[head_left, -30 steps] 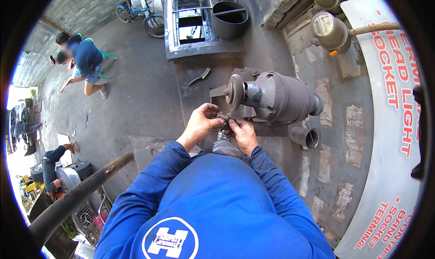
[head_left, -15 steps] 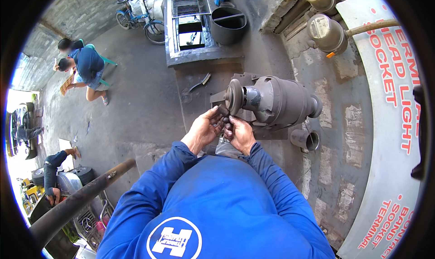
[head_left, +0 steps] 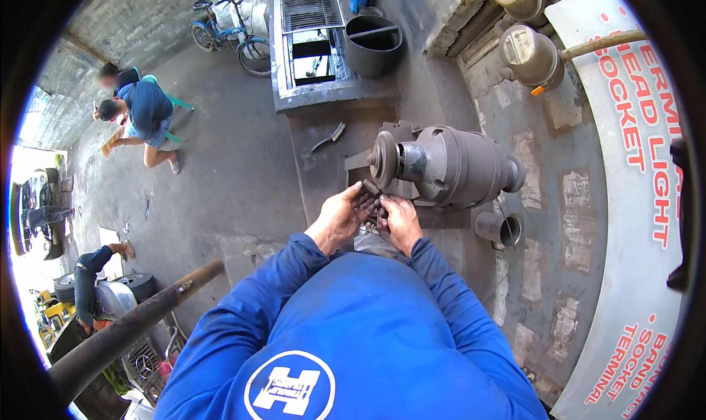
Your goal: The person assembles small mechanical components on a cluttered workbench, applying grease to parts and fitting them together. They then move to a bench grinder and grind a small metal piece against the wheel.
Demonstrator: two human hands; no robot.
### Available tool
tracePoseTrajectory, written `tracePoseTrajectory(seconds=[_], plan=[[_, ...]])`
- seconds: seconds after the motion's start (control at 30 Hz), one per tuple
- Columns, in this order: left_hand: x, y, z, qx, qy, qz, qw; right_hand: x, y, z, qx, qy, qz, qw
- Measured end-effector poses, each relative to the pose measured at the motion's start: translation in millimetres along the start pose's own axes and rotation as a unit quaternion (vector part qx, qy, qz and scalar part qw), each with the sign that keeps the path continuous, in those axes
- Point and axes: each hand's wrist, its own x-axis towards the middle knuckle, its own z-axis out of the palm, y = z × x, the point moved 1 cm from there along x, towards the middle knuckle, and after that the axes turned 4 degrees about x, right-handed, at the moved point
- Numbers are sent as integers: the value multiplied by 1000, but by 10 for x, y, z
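My left hand [head_left: 341,217] is partly curled, palm up, its fingertips against a small dark block-like piece [head_left: 373,188]. Across from it, my right hand [head_left: 402,224] has its thumb and fingers pinched on the same piece or on another dark bit beside it; I cannot tell which. Dark smudges cover the fingertips. Just beyond the hands stands a dusty bench grinder [head_left: 463,162] with a round grinding wheel [head_left: 382,159] on its left end. The piece is close below the wheel; whether they touch is not clear.
A metal pipe [head_left: 507,229] stands right of the grinder. Farther off are a metal bench with a grate [head_left: 309,8], a dark bucket [head_left: 373,45] and a curved handled tool [head_left: 329,137]. A long bar [head_left: 147,317] crosses the left. People [head_left: 151,115] sit at the far left.
The view has shifted slightly. Both hands stay together below the wheel, and the dark piece now shows more clearly between the fingers. A person at lower left has bent further down.
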Motion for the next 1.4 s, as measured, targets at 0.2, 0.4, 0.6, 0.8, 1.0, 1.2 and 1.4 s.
tracePoseTrajectory(seconds=[0.2, 0.4, 0.6, 0.8, 1.0, 1.2, 1.4], plan=[[77, -71, -44, -16, -23, 17, 999, 114, 24, -61, -126, 30, -29, 991], [24, -22, 7, -11, -21, 55, 998, 194, 57, -43, -230, 10, -129, 965], [-31, -74, 45, 24, -32, 2, 999, -2, 108, -145, -202, 42, -87, 975], [-25, -221, 74, 57, -40, -15, 997, -173, -11, -247, -218, 54, -94, 970], [-142, -230, 65, 47, -72, -38, 996, -231, -113, -217, -477, 82, -298, 823], [-147, -162, 65, 7, -54, -57, 997, -98, -139, -140, -513, 66, -352, 780], [-132, -114, 57, 3, -40, -41, 998, 9, -128, -130, -539, 43, -349, 765]])
